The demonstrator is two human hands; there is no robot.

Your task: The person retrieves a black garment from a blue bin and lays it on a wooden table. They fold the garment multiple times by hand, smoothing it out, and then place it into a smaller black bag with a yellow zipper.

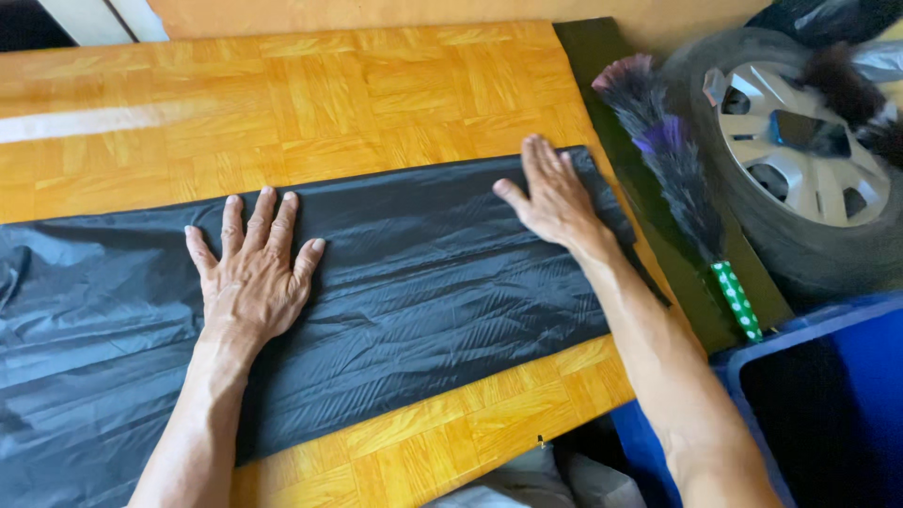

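- Pressing flat: left hand (252, 278), fingers (259, 218) spread wide, palm down on the black plastic bag (423, 292). Nothing gripped, just resting on the film.
- Right hand (555, 199) likewise flat & open, fingers together-ish, thumb out; sits on the bag's far right corner, close to its short edge.
- Bag lies directly under both palms, so no reach needed. Long axis runs left-right across the worktop (282, 103), tilted a bit, its right end farther from the person; left end runs out of frame, more rumpled there.
- Right hand is nearer the bag's end edge; left hand is approx mid-length, nearer the far long edge.
- Bag looks folded lengthwise w/ creases along the long axis; surface between the hands fairly smooth.
- Beyond: wood-parquet worktop, dark board along its right edge w/ a feather duster (673, 165) (purple/grey, green dotted handle) lying on it.
- Further right: car wheel (800, 141) w/ silver hubcap; blue bin (828, 395) lower right.
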